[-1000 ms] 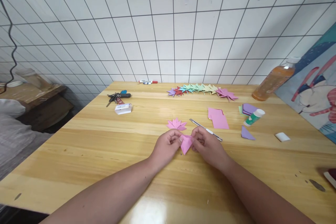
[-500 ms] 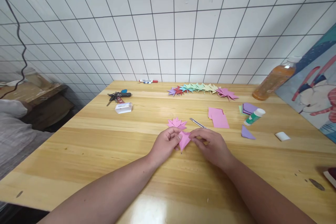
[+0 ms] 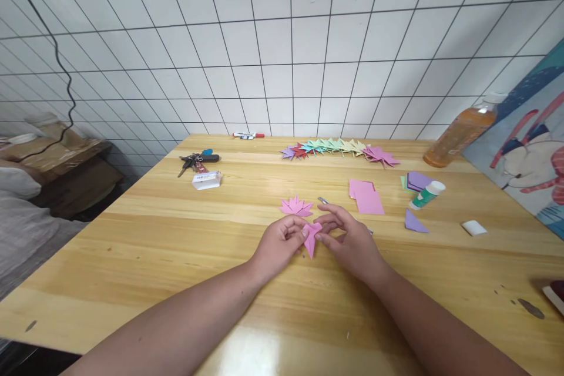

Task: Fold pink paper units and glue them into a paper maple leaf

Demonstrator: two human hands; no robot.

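Observation:
Between my two hands is a small piece of folded pink paper [image 3: 312,239], its narrow tip pointing down toward me. My left hand [image 3: 281,245] pinches its left side between thumb and fingers. On the other side, my right hand [image 3: 353,242] grips the right edge with thumb and fingertips. Just beyond my left fingers lies a pink paper piece with several folded points [image 3: 296,206]. A thin metal utility knife [image 3: 323,200] lies mostly hidden under my right hand, only its ends showing.
Pink paper sheets [image 3: 369,198], a glue stick [image 3: 427,194], a purple folded piece [image 3: 415,221] and an eraser-like white block [image 3: 474,228] lie to the right. Farther back are a row of coloured folded stars [image 3: 339,147], an orange drink bottle [image 3: 460,132], keys [image 3: 194,160], a small box [image 3: 207,180] and markers [image 3: 248,136].
The pink paper in my hands has become narrower, with its sides folded inward. My right hand has shifted slightly, its fingers lifted more, and covers the knife's middle.

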